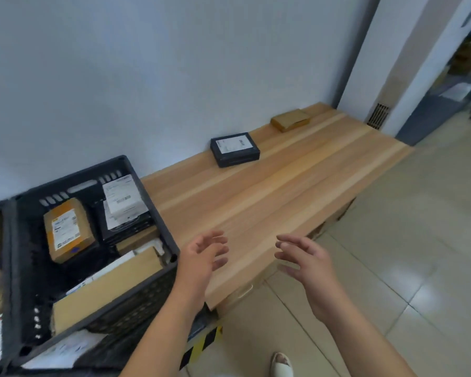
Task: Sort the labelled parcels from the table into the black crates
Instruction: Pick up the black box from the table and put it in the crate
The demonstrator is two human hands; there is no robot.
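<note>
Head view, black crate full of labelled parcels, left hand and right hand grip apart, empty

Both hands empty; 2 parcels on table.

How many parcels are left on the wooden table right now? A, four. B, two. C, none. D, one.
B: only the black parcel and the brown parcel lie on the table, both by the wall; both hands, left and right, hold nothing.
</note>
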